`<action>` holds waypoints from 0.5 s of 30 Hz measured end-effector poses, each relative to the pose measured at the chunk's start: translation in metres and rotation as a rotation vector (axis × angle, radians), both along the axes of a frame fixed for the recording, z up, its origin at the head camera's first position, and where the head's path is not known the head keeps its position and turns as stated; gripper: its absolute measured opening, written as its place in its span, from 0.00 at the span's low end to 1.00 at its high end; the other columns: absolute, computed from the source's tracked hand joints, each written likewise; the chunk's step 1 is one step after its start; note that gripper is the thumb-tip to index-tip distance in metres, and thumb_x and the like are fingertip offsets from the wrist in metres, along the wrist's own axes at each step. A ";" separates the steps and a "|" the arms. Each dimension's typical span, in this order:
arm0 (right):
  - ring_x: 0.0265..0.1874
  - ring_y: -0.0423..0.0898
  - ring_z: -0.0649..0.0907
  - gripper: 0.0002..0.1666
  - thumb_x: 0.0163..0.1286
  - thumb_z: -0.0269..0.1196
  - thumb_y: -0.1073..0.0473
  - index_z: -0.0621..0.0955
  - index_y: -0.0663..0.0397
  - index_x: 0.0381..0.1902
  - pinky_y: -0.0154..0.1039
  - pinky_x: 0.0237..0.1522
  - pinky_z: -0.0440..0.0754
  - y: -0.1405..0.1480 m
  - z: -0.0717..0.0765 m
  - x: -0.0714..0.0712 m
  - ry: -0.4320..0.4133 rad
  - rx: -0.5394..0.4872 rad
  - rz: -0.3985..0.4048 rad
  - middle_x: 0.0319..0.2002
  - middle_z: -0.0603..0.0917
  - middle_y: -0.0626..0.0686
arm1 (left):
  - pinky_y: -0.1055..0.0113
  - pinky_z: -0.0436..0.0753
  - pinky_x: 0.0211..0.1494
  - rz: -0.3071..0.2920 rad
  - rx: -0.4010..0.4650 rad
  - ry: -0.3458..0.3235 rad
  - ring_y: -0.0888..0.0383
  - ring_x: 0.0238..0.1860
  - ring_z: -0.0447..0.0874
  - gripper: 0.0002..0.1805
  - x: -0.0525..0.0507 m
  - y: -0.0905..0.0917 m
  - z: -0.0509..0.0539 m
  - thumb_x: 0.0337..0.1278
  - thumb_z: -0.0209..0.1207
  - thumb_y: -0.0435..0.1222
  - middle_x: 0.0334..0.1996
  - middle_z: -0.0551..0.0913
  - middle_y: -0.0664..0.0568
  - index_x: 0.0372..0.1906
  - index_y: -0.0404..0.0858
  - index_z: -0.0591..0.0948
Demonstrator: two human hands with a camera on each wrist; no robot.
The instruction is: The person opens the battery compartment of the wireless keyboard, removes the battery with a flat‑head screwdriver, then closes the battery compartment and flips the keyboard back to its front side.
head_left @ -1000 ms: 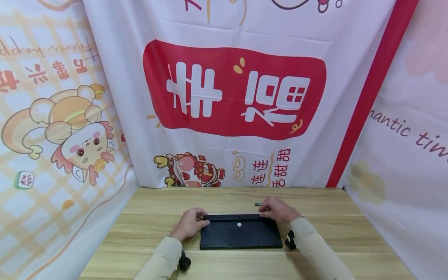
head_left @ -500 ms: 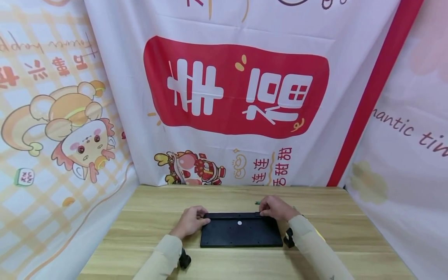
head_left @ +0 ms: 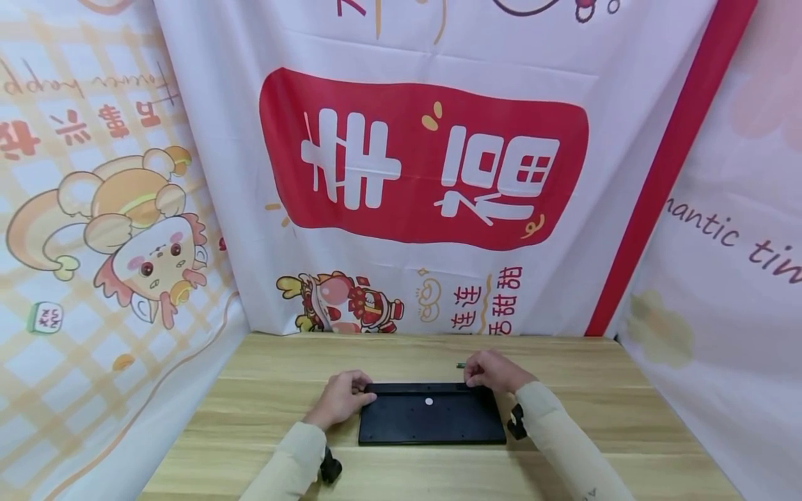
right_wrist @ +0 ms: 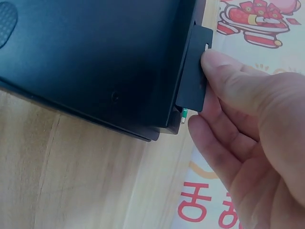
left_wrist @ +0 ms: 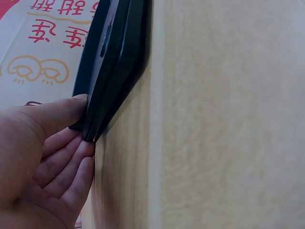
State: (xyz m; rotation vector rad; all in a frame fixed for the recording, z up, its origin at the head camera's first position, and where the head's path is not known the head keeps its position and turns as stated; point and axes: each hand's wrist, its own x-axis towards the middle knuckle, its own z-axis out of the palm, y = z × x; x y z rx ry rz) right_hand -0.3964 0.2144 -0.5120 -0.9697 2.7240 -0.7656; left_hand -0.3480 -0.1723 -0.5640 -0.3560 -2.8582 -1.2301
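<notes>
A black keyboard [head_left: 432,421] lies underside up on the wooden table, its raised ridge along the far side. At its far left corner my left hand [head_left: 340,398] grips the edge, thumb on top and fingers at the outer side, as the left wrist view shows. My right hand [head_left: 495,372] pinches a small black battery cover [right_wrist: 195,71] between thumb and fingers, at the ridge near the far right corner. The cover sits tilted against the ridge; its inner side is hidden. A green battery [head_left: 461,365] lies just behind the right hand, partly covered by it.
A round white sticker [head_left: 429,401] is on the keyboard's underside, and a textured rubber foot [right_wrist: 6,24] shows in the right wrist view. Wood-grain tabletop [head_left: 263,431] surrounds the keyboard. A printed cloth [head_left: 426,292] hangs behind the table's far edge, with more cloth at both sides.
</notes>
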 end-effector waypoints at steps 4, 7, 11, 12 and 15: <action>0.25 0.36 0.75 0.07 0.72 0.69 0.66 0.86 0.55 0.31 0.32 0.32 0.76 0.002 -0.001 -0.002 -0.035 -0.009 0.002 0.27 0.84 0.49 | 0.52 0.88 0.55 -0.003 0.006 -0.002 0.55 0.48 0.87 0.11 0.000 -0.001 -0.001 0.63 0.73 0.38 0.45 0.88 0.50 0.49 0.42 0.88; 0.25 0.36 0.75 0.07 0.73 0.68 0.65 0.86 0.55 0.32 0.33 0.32 0.76 0.003 -0.001 -0.004 -0.056 -0.012 0.004 0.27 0.83 0.47 | 0.53 0.88 0.54 -0.004 0.010 0.000 0.55 0.47 0.87 0.11 -0.001 -0.001 -0.002 0.63 0.73 0.39 0.44 0.89 0.51 0.48 0.42 0.88; 0.25 0.36 0.74 0.07 0.73 0.68 0.65 0.86 0.56 0.33 0.33 0.32 0.75 0.004 0.001 -0.003 -0.086 -0.010 0.010 0.27 0.82 0.48 | 0.54 0.88 0.53 -0.009 0.010 0.010 0.56 0.47 0.87 0.11 -0.002 -0.002 -0.003 0.63 0.73 0.39 0.44 0.89 0.51 0.48 0.43 0.88; 0.25 0.37 0.74 0.07 0.74 0.68 0.65 0.86 0.57 0.33 0.33 0.32 0.75 0.004 0.002 -0.003 -0.093 -0.010 0.013 0.27 0.82 0.48 | 0.54 0.88 0.53 -0.009 0.012 0.011 0.56 0.47 0.87 0.11 -0.002 -0.002 -0.003 0.63 0.73 0.39 0.44 0.89 0.51 0.48 0.42 0.88; 0.25 0.37 0.72 0.07 0.74 0.67 0.66 0.86 0.59 0.32 0.33 0.32 0.74 0.003 0.004 -0.003 -0.107 -0.004 0.017 0.26 0.79 0.48 | 0.54 0.88 0.53 -0.014 0.019 0.015 0.55 0.46 0.87 0.11 -0.002 -0.002 -0.002 0.63 0.74 0.39 0.44 0.89 0.50 0.47 0.41 0.88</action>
